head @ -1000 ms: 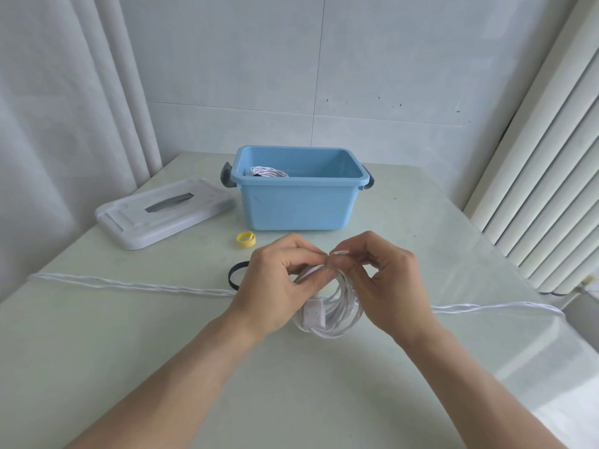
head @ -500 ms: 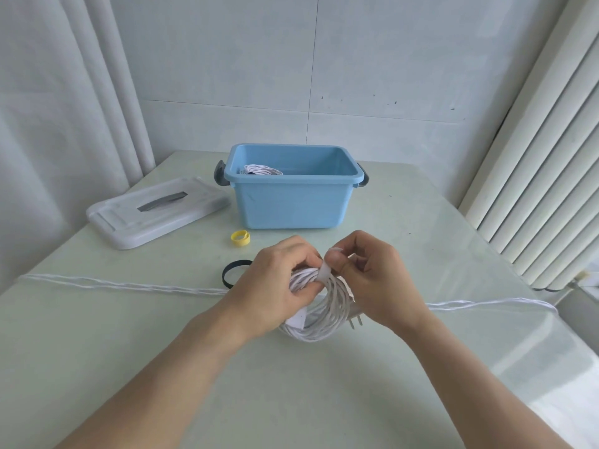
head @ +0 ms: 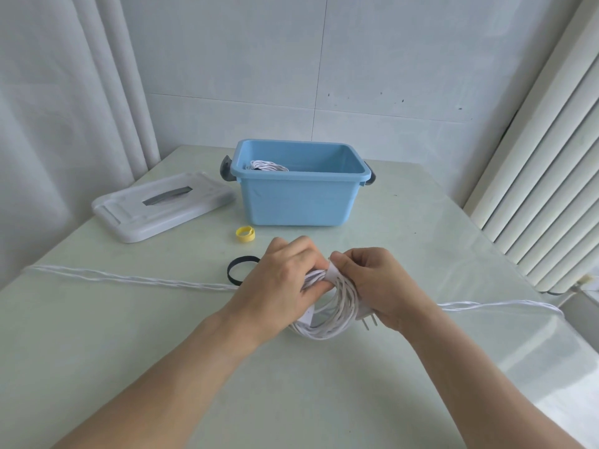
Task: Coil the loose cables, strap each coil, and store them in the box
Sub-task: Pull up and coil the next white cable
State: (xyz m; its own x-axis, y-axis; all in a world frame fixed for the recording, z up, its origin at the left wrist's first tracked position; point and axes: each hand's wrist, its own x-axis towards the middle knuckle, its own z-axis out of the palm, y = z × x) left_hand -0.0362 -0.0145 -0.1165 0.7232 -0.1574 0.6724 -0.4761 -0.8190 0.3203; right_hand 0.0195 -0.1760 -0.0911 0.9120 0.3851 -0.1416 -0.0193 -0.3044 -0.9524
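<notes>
Coil (head: 327, 314) of white cable sits near centre on the surface (head: 162, 335), both hands gripping it: left hand (head: 285, 280) clamps the loops, right hand (head: 379, 283) pinches the strap (head: 334, 274). Light, springy, probably slippery; best held across the strapped bundle, away from the plug (head: 368, 319).

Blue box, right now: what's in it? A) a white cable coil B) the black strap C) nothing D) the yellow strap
A: a white coil lies inside the box at its left end, while the yellow strap and black strap lie on the table in front of it.
</notes>
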